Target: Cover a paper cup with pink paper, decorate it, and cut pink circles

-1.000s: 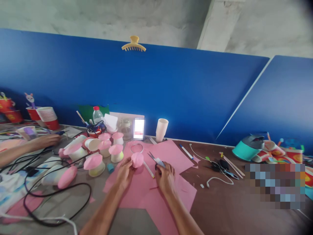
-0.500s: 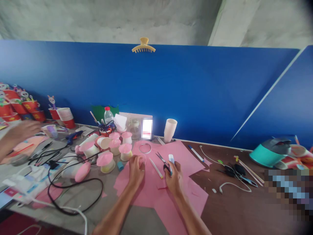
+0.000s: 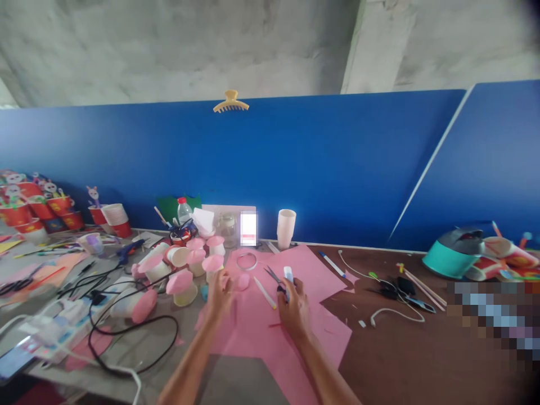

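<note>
Here the right hand (image 3: 294, 302) rests on the large sheet of pink craft paper (image 3: 295, 343) and closes around a small white glue stick with a blue band (image 3: 288, 275), which stands up out of the fist. Just beside its knuckles lie black-handled scissors (image 3: 273, 277) with the blades apart, and a thin white stick (image 3: 265, 292) lies on the paper between the two hands. The left hand (image 3: 219, 292) hovers over the left edge of the same sheet with fingers spread and loose; it is blurred, so whether its fingertips touch the small round pink paper piece (image 3: 243, 281) next to them is hard to tell. Beyond that piece lies a clear plastic ring (image 3: 247, 261). To the left stands a cluster of white paper cups capped with pink paper domes (image 3: 181, 282), and a black cable (image 3: 135, 343) loops over the grey tabletop (image 3: 236, 382). A stack of plain white cups (image 3: 286, 228) stands against the blue partition wall (image 3: 337, 163).
</note>
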The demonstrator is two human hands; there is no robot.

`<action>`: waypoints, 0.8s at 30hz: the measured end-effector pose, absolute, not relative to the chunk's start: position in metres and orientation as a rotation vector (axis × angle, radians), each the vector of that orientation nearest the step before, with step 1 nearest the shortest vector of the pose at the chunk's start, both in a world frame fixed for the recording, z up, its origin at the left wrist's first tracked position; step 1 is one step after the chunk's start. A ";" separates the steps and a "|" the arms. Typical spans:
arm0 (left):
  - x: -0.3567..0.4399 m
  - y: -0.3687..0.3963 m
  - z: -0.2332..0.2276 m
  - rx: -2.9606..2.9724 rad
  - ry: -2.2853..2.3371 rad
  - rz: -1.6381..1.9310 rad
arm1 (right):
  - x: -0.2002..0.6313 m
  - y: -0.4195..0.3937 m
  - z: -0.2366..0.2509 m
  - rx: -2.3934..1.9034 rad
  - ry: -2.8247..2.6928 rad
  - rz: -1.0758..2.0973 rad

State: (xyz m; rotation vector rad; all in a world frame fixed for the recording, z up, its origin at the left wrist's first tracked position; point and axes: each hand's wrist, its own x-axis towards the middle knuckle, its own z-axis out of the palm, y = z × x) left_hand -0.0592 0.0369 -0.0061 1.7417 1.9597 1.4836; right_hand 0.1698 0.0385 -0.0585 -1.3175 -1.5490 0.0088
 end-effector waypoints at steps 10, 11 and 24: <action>-0.107 -0.018 0.014 2.059 2.384 0.324 | 0.162 0.037 -0.054 -1.216 -1.558 -0.040; -0.107 -0.018 0.012 2.029 2.410 0.279 | 0.161 0.037 -0.053 -1.214 -1.559 -0.044; -0.113 -0.004 0.005 1.881 2.125 1.019 | 0.160 0.039 -0.055 -1.225 -1.505 0.027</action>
